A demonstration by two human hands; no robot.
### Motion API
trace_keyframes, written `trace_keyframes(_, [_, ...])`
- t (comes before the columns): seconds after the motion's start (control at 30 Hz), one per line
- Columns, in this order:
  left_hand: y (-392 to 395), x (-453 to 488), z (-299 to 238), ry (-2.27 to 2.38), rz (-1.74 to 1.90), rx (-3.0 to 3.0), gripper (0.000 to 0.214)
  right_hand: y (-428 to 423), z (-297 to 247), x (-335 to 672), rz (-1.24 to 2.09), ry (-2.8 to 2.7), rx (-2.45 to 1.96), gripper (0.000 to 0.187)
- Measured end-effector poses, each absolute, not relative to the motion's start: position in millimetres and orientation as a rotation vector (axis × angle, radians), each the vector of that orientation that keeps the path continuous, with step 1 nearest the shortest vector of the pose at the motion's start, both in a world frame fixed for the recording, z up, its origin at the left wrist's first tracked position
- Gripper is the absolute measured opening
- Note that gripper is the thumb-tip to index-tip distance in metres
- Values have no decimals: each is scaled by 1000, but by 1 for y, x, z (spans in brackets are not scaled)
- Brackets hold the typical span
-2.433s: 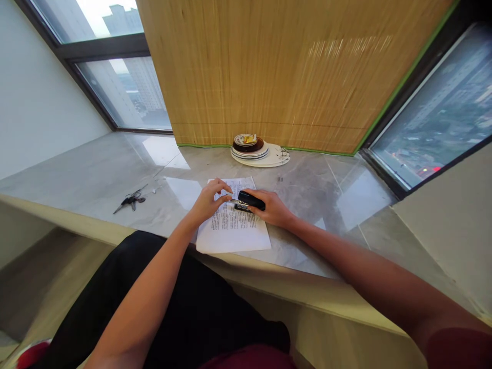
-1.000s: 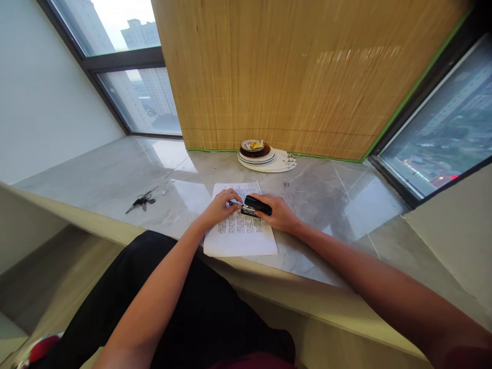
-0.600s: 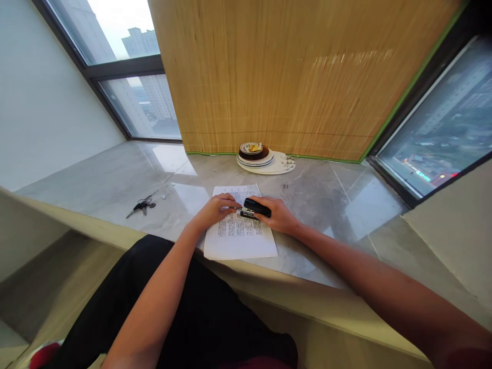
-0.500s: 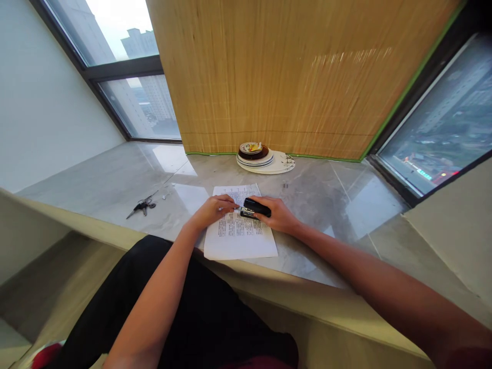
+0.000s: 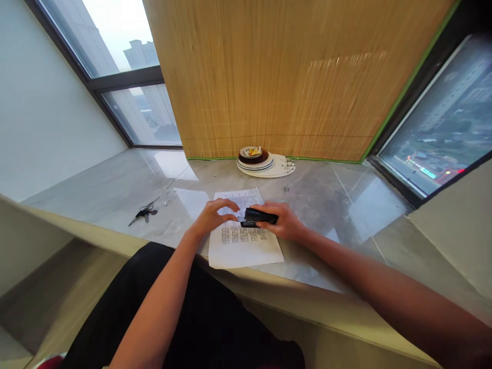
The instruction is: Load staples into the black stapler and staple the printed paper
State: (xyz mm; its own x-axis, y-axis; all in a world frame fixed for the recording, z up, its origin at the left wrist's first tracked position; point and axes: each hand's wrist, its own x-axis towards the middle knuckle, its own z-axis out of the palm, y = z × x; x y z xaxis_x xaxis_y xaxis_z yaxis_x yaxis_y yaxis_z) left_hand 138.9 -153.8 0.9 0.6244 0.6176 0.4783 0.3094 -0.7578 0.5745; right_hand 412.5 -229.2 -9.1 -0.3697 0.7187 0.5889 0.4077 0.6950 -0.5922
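In my right hand (image 5: 286,219) is a black stapler (image 5: 260,216), gripped at its rear with the front pointing left. A bright metal part sticks out at the stapler's front end. My left hand (image 5: 215,215) is just left of that end, thumb and fingers apart in a C shape; the thumb tip is close to the metal part, and whether they touch I cannot tell. Beneath both hands lie printed sheets of paper (image 5: 246,253), their near edge at the ledge's front.
A bunch of keys (image 5: 145,212) lies to the left on the grey stone ledge (image 5: 315,205). Stacked plates (image 5: 255,163) rest on a white oval board (image 5: 283,166) at the back. Behind them hangs a bamboo blind (image 5: 277,77). Tiny staple-like bits (image 5: 286,189) lie right of the paper.
My left thumb and fingers have spread apart from their pinch at the stapler's front. The stapler's top and base look closer together now. The whole view has shifted slightly.
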Motion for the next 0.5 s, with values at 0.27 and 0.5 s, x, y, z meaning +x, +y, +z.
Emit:
trace_keyframes(0.27, [-152,141,12,771,1087,2331,27,-242,-9,377,496,-1907,-977,50])
trace_keyframes(0.5, [-121,96,19,1224,1705,1938,20,-197,-9,310,367,-1823,-1240,48])
